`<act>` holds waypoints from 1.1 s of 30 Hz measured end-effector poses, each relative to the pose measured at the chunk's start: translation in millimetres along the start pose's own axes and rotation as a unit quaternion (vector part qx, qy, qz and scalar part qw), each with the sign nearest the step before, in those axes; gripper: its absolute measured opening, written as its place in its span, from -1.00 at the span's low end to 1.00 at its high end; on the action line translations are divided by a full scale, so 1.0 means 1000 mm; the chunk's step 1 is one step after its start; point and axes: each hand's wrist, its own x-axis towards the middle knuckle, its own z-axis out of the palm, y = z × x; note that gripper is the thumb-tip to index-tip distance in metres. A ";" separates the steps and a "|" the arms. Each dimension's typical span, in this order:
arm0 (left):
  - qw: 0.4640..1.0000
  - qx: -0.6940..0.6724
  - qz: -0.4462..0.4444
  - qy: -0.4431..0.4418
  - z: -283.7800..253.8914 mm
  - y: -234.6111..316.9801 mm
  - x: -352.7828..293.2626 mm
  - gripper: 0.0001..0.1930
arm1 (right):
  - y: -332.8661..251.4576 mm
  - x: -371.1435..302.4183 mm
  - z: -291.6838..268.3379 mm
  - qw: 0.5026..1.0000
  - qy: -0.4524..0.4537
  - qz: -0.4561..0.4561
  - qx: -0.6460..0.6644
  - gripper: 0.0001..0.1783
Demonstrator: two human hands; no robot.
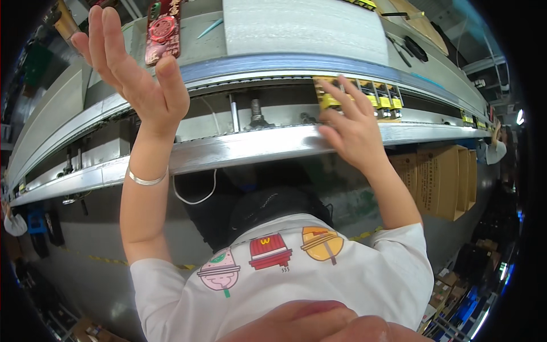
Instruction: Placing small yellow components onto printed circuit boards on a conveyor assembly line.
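Note:
My left hand (137,77) is raised above the conveyor's left part, palm turned and fingers stretched out, with nothing in it. A silver bangle (147,179) circles that wrist. Over the conveyor, right of the middle, my right hand (354,122) has its fingers spread on or just above a circuit board (390,105). Yellow and black components stand in a row on the board. It lies between the conveyor's metal front rail (245,149) and its back rail (268,61). My right fingers cover part of its left side; whether they press on it I cannot tell.
Beyond the conveyor lie a phone in a red patterned case (162,31), a light blue pen-like stick (211,28), a white foam sheet (305,34) and a black-handled tool (416,49). Cardboard boxes (439,182) stand at right. Another person's arm (494,137) shows at the far right.

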 end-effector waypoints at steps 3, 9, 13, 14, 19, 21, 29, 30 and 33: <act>0.999 -0.053 -0.007 0.006 0.004 0.010 0.000 -0.44 | 0.031 -0.034 -0.016 0.995 0.017 0.075 -0.062 -0.74; 0.994 -0.087 0.022 -0.068 0.003 0.017 0.000 -0.38 | 0.098 -0.079 -0.033 0.953 0.053 0.215 -0.204 -0.70; 0.988 -0.081 0.055 -0.122 0.014 0.026 0.003 -0.34 | 0.113 -0.071 -0.040 0.913 0.030 0.279 -0.297 -0.68; 0.985 -0.075 0.065 -0.139 0.016 0.029 0.003 -0.34 | 0.110 -0.057 -0.039 0.934 0.059 0.246 -0.252 -0.68; 0.983 -0.037 0.110 -0.140 0.043 0.026 0.016 -0.39 | 0.056 0.057 -0.030 0.988 0.149 -0.001 0.032 -0.61; 0.982 -0.030 0.127 -0.138 0.057 0.024 0.018 -0.40 | 0.028 0.106 -0.013 0.971 0.184 -0.133 0.073 -0.57; 0.931 -0.125 0.071 -0.336 0.044 0.026 0.001 -0.61 | -0.026 0.143 0.058 0.952 0.184 -0.203 0.135 -0.47; 0.914 -0.101 0.109 -0.377 0.042 0.029 0.001 -0.63 | -0.025 0.140 0.068 0.948 0.180 -0.208 0.162 -0.45; 0.919 -0.164 0.010 -0.357 0.044 0.037 -0.004 -0.67 | -0.023 0.145 0.063 0.945 0.170 -0.210 0.182 -0.41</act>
